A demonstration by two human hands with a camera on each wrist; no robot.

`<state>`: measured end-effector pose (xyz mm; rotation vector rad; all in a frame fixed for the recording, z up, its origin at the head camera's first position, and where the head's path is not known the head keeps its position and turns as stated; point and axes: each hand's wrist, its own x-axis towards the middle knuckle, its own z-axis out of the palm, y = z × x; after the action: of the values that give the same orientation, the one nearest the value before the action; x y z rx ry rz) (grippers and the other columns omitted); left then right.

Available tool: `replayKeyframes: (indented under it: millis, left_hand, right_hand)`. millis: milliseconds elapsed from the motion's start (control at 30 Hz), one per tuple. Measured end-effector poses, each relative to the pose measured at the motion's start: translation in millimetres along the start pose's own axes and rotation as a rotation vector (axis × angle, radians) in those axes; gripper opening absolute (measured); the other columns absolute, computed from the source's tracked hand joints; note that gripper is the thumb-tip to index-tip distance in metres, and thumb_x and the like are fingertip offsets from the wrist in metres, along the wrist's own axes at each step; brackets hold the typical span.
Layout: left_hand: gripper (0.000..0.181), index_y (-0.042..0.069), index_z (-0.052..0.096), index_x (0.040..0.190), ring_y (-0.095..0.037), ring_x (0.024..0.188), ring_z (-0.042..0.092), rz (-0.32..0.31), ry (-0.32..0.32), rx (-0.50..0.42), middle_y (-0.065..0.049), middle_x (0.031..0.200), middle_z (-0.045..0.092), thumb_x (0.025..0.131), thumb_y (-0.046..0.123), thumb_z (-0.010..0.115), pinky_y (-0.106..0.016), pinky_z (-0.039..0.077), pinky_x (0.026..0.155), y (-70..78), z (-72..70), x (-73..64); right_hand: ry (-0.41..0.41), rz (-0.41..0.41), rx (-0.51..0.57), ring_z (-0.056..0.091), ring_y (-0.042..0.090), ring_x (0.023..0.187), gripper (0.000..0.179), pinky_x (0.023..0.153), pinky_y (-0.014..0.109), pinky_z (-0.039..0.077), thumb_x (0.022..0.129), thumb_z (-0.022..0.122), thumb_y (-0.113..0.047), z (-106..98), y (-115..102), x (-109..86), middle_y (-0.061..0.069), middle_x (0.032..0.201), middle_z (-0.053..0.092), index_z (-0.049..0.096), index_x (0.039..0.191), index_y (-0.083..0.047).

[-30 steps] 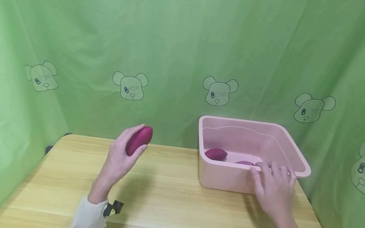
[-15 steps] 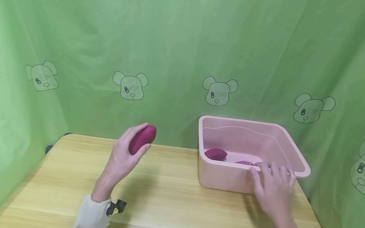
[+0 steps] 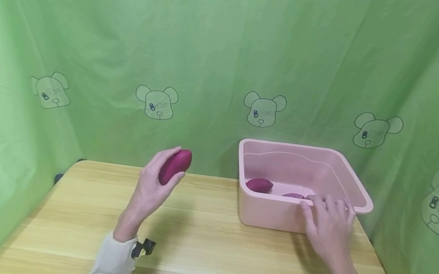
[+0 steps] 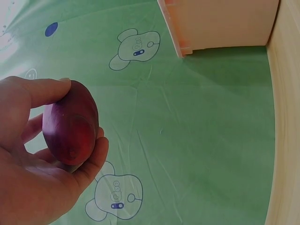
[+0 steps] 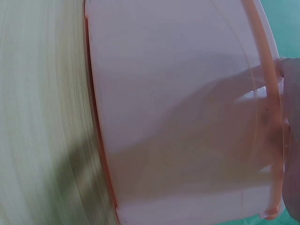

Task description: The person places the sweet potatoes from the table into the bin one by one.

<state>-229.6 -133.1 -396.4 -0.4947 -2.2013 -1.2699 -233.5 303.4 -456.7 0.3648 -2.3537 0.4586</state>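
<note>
My left hand [image 3: 150, 192] holds a smooth, magenta-purple sweet potato [image 3: 176, 166] above the table, left of the pink plastic bin [image 3: 271, 214]. In the left wrist view, thumb and fingers wrap around the sweet potato [image 4: 72, 124], whose tapered end faces the camera. My right hand [image 3: 330, 230] grips the bin's near rim, its fingers over the edge and its thumb at the front. Inside the bin lies another purple sweet potato [image 3: 259, 185]. Beside it, a second purple piece [image 3: 293, 195] shows only its top, the rest hidden by the front wall.
The bin stands at the right back of a light wooden table [image 3: 204, 255]. A green curtain [image 3: 212, 62] printed with bear heads encloses the back and both sides. Each sleeve cuff carries a small black wrist camera, such as the left camera [image 3: 143, 248].
My left hand, with the sweet potato, has drifted slightly right and up, toward the bin. The right hand and the bin have stayed in place.
</note>
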Motion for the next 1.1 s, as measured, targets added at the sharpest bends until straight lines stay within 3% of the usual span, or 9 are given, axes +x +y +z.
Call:
replayKeyframes:
  millis: [333, 1100]
  left_hand:
    - [0.059, 0.021, 0.055, 0.148, -0.028, 0.114, 0.062, -0.002, -0.013, -0.015, -0.005, 0.137, 0.060, 0.093, 0.014, 0.077, -0.047, 0.058, 0.087, 3.0, 6.6, 1.9]
    - [0.058, 0.023, 0.056, 0.146, -0.027, 0.115, 0.062, 0.013, -0.029, -0.039, -0.005, 0.135, 0.061, 0.093, 0.015, 0.077, -0.046, 0.058, 0.089, 11.1, 22.9, 6.3]
  right_hand:
    - [0.022, -0.011, 0.005, 0.046, 0.046, 0.103, 0.031, 0.111, 0.070, 0.019, 0.104, 0.053, -0.034, 1.2, 1.4, -0.6, 0.022, 0.107, 0.058, 0.064, 0.109, -0.005]
    - [-0.010, 0.000, 0.000, 0.047, 0.045, 0.103, 0.034, 0.113, 0.070, 0.018, 0.105, 0.052, -0.035, -1.0, 0.8, 0.7, 0.021, 0.106, 0.057, 0.064, 0.114, -0.004]
